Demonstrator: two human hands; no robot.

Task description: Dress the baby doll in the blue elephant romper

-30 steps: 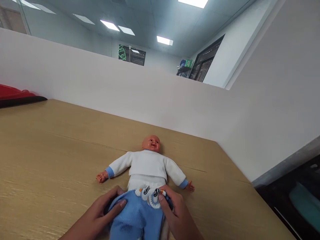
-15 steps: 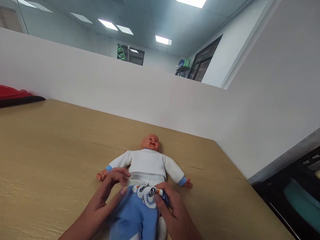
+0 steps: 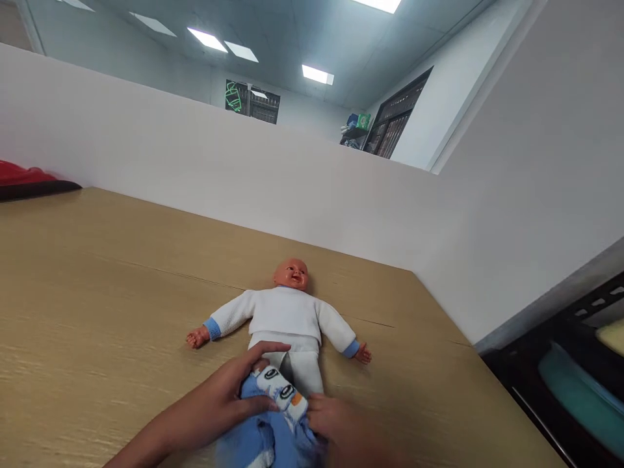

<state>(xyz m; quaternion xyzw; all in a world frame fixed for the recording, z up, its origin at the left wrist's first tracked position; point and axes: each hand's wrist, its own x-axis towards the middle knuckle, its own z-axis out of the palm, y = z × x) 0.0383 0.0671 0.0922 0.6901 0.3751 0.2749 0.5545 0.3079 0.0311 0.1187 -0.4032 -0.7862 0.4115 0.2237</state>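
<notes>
A baby doll lies on its back on the wooden table, arms spread. It wears a white long-sleeved top with blue cuffs and white bottoms. Blue trousers with a white cartoon face at the waist lie bunched over the doll's lower legs, which they hide. My left hand grips the waistband on the left, thumb in front and fingers behind it. At the right end of the waistband, my right hand, partly blurred, pinches the fabric.
The wooden table runs back to a low white wall. A red item with a dark edge lies at the far left. Beyond the table's right edge stands a dark rack holding a teal item.
My left hand has moved right and closed on the waistband. The waistband has come down and tilted, showing more of the white bottoms. My right hand has shifted slightly down and right.
</notes>
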